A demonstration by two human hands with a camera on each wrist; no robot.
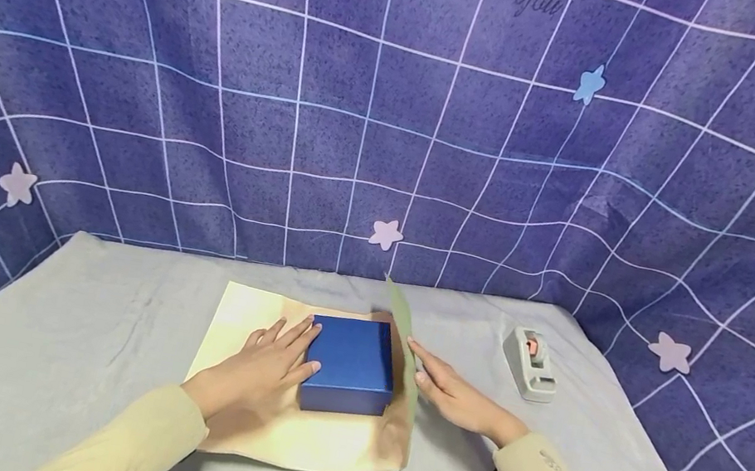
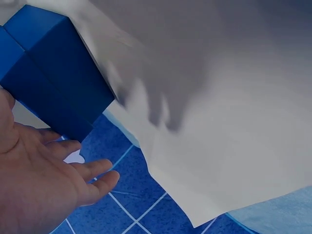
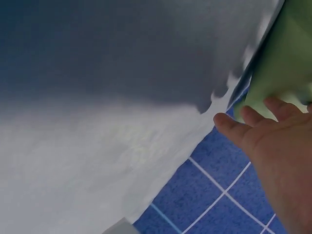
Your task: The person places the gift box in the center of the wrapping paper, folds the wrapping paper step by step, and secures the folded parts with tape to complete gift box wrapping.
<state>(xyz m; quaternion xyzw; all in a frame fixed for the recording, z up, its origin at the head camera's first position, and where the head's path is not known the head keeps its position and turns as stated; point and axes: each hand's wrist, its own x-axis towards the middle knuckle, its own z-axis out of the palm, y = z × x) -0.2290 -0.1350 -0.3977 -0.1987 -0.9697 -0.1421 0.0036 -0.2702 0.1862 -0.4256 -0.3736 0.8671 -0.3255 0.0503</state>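
A dark blue box [image 1: 352,356] sits on a sheet of paper [image 1: 304,437] that is pale yellow on its inner face. My left hand [image 1: 264,363] lies at the box's left side, fingers spread and fingertips at its edge. In the left wrist view the same blue box [image 2: 53,68] stands beside the fingers of the left hand [image 2: 53,170]. The paper's right side stands raised, its green outer face toward my right hand [image 1: 458,397]. That hand's straight fingers press against the raised flap [image 3: 285,63] in the right wrist view.
A white tape dispenser [image 1: 531,365] with a reddish roll stands on the right of the table. A pale grey cloth [image 1: 103,330] covers the table. Behind and around it hangs a blue curtain [image 1: 333,143] with a grid pattern and stars.
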